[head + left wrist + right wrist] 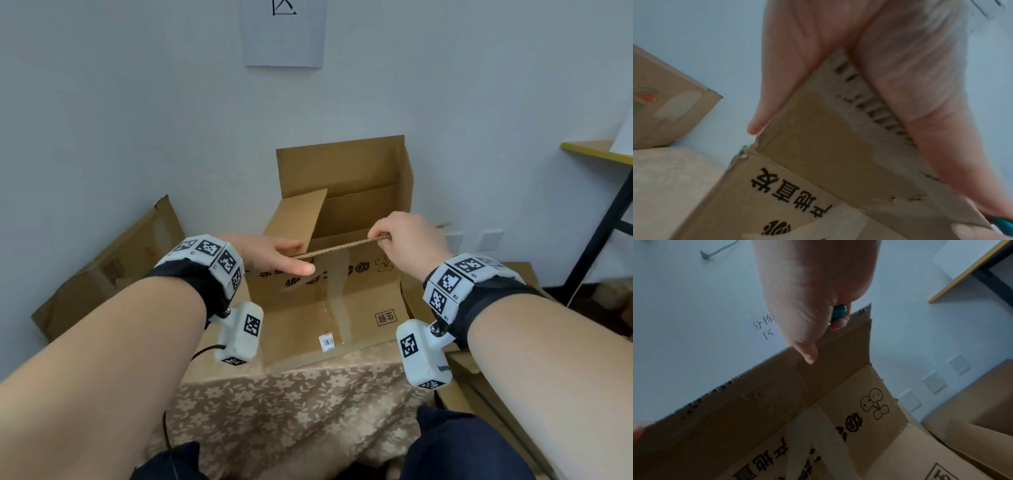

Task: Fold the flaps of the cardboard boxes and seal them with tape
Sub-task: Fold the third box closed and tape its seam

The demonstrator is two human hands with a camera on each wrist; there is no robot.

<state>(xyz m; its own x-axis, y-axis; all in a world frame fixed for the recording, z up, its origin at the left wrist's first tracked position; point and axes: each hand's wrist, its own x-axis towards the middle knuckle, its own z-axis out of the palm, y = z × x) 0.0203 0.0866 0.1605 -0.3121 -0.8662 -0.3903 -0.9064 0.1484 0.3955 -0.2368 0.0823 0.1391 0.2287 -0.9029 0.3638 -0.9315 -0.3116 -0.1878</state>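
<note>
My right hand [404,240] pinches the near flap [342,245] of the open cardboard box [329,301] directly below it. My left hand [274,258] grips the same flap's edge, fingers fairly straight.

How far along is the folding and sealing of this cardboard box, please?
Early stage. Done: the left side flap is tipped inward over the opening of the box. In hand: the left hand and the right hand both hold the near flap by its edge. Left: the far flap stands upright, the top is open, and no fresh tape seals it; no tape roll is visible.
</note>
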